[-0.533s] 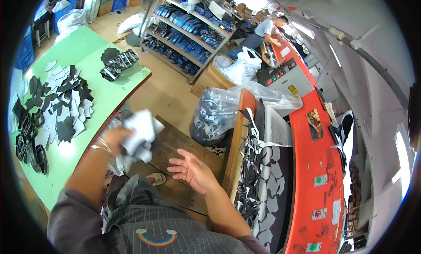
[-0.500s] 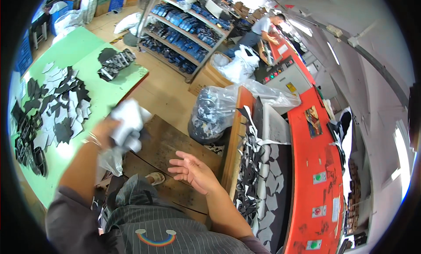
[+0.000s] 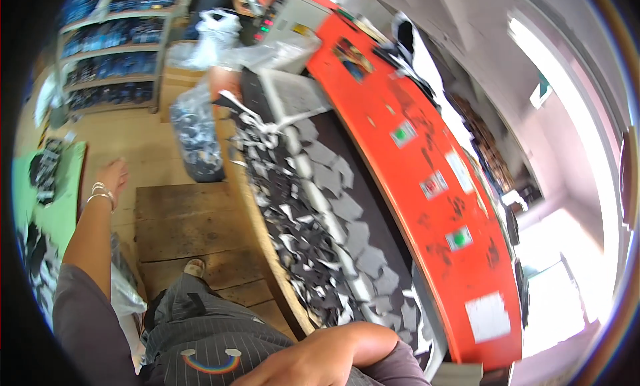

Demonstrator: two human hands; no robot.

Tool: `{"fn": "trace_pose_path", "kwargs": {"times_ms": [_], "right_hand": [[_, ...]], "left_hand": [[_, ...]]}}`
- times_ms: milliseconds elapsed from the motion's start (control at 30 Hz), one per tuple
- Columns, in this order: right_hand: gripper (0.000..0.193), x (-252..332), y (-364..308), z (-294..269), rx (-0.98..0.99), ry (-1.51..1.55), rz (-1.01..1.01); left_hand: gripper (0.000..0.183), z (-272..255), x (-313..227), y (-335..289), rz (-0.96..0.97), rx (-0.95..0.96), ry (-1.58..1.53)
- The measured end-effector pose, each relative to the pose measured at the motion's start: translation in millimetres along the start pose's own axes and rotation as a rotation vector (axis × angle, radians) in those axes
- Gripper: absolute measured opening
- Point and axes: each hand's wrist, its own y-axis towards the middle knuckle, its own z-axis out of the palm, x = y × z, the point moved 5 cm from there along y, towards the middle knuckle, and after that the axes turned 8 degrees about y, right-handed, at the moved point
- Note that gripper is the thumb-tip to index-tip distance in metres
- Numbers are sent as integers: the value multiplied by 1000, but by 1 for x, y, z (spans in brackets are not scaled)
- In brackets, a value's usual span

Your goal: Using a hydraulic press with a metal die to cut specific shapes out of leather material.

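Note:
My left hand [image 3: 115, 178] is stretched forward beside the green table [image 3: 61, 213], over the floor, with bracelets on its wrist. Its fingers look extended and nothing shows in them, though they are slightly blurred. My right arm bends across my striped apron [image 3: 220, 339]. The right hand [image 3: 287, 371] is low at the picture's bottom edge, its fingers out of sight. Grey cut pieces [image 3: 347, 209] lie in a row on a dark conveyor belt [image 3: 370, 193] to the right. Alongside them, a heap of black and white scraps [image 3: 287, 219] fills a wooden-edged trough.
A long red machine cover [image 3: 413, 166] with buttons borders the belt. Wooden boards [image 3: 193, 219] lie underfoot. A clear bag of scraps [image 3: 197, 133], a cardboard box [image 3: 180, 86] and a rack of blue items [image 3: 113, 59] stand ahead. Dark pieces [image 3: 45, 169] lie on the green table.
The view has swung right. The white and dark bundle is gone from my left hand, and I cannot see where it went. My right hand has dropped from in front of me to the apron.

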Motion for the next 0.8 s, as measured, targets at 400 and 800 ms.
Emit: {"fn": "trace_pose_path", "kwargs": {"times_ms": [400, 800], "right_hand": [[35, 56, -87, -31, -281, -68, -333], [54, -26, -549, -85, -2590, -599, 793]], "left_hand": [[26, 401, -111, -171, 147, 973, 355], [24, 603, -121, -81, 104, 1160, 559]]}}
